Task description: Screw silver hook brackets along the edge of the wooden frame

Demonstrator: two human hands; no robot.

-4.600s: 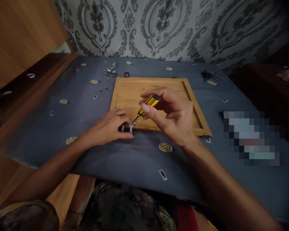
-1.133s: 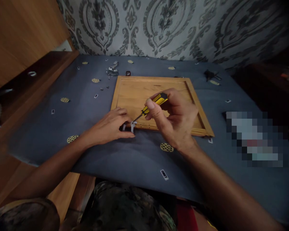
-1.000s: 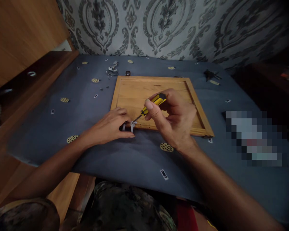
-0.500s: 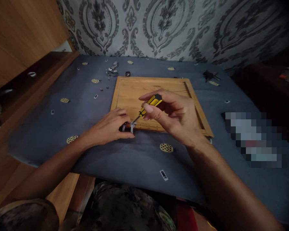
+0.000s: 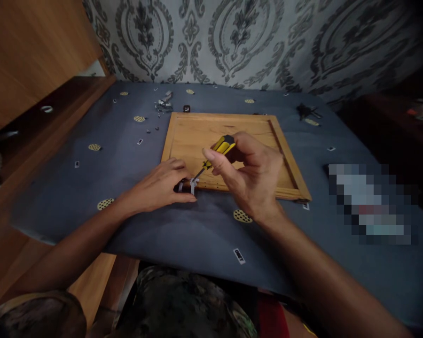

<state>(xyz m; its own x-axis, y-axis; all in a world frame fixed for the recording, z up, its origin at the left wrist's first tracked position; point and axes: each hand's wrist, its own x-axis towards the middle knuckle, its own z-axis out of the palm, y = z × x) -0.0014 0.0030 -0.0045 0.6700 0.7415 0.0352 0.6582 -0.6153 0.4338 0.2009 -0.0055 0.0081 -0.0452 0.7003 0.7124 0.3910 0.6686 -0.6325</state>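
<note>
A wooden framed panel (image 5: 229, 126) lies flat on a blue-grey patterned cloth (image 5: 183, 234). At its near left corner sits a small metal bracket (image 5: 192, 186). My left hand (image 5: 160, 185) rests on the cloth there, its fingers closed around the bracket and pressing it against the panel's edge. My right hand (image 5: 248, 176) grips a yellow-and-black screwdriver (image 5: 218, 151) by the handle. The shaft slants down and left, and its tip meets the bracket.
Loose metal hardware (image 5: 163, 104) and small screws lie on the cloth beyond the panel's far left corner. A dark tangled object (image 5: 306, 111) lies at the far right. A wooden cabinet (image 5: 28, 56) rises on the left. Patterned wallpaper backs the surface.
My right hand has kept turning the screwdriver handle, its fingers and wrist shifting grip between frames. The tip stays on the bracket. My left hand has not moved.
</note>
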